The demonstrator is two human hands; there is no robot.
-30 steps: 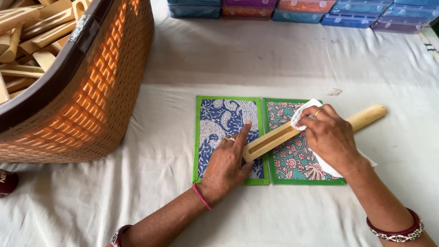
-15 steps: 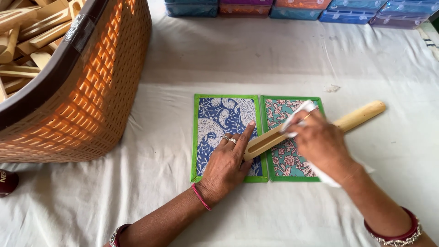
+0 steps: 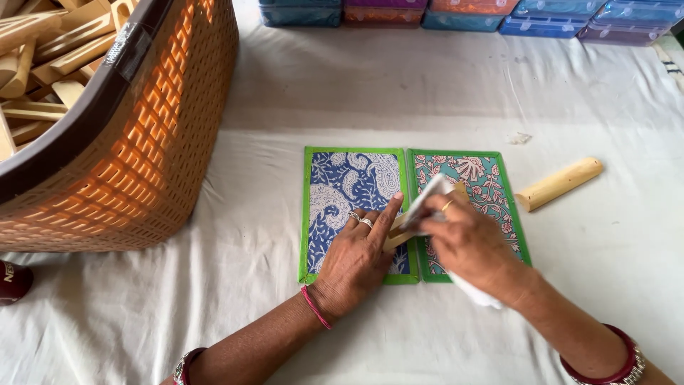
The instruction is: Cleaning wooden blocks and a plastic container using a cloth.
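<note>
A left hand [image 3: 356, 260] presses flat, fingers spread, on the near end of a long pale bamboo stick [image 3: 559, 184], steadying it across two green-edged patterned mats [image 3: 349, 182]. The right hand [image 3: 467, 242], grip closed on a crumpled white cloth [image 3: 427, 199], rubs the stick's middle. An orange woven plastic basket [image 3: 157, 135] sits far left on the tabletop.

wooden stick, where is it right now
In the head view the wooden stick lies slanted across the teal floral panel, its near end under both hands, its far end on the white cloth.
</note>
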